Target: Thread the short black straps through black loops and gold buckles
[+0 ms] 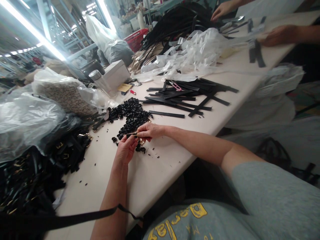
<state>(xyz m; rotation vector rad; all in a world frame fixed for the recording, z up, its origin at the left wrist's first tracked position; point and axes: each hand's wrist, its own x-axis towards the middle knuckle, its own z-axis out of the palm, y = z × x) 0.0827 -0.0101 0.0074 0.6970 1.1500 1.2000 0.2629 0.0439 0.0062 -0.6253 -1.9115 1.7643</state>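
My left hand (126, 149) and my right hand (149, 130) meet over the white table (155, 166), both pinched on a thin black strap end (131, 134) with a gold buckle (141, 141) hanging under it. Just beyond my fingers lies a heap of small black loops (131, 115). A long black strap (82, 215) trails across my left forearm toward the lower left.
Loose black straps (190, 96) lie farther along the table, with pink snips (176, 86) on them. Finished buckled straps (37, 173) pile up at the left beside plastic bags (25, 116). A white box (115, 75) and crumpled clear wrappers (197, 50) sit behind. Another person's hands (277, 35) work at the far right.
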